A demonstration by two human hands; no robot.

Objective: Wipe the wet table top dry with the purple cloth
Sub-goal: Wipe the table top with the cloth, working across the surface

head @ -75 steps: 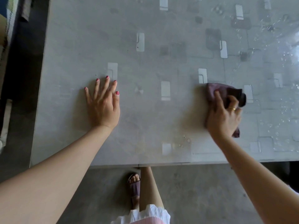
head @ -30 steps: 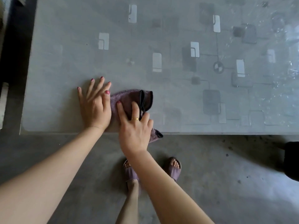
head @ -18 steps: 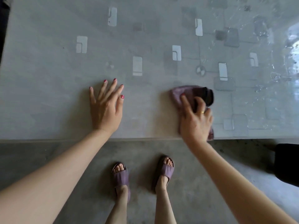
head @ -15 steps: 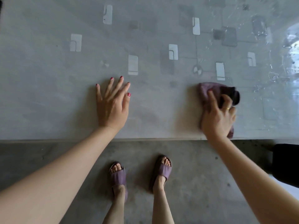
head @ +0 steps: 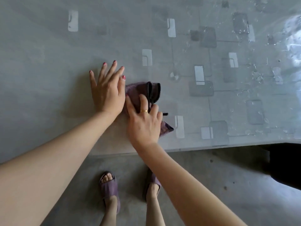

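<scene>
cloth [head: 140,92] on table top [head: 48,70], between left hand [head: 106,92], right hand [head: 144,124]

No readable writing is showing anywhere: no words, labels, brand marks or numbers. The table top [head: 48,62] is carrying only a printed pattern of pale and grey rectangles joined by thin lines, and none of it is forming letters or digits.
</scene>
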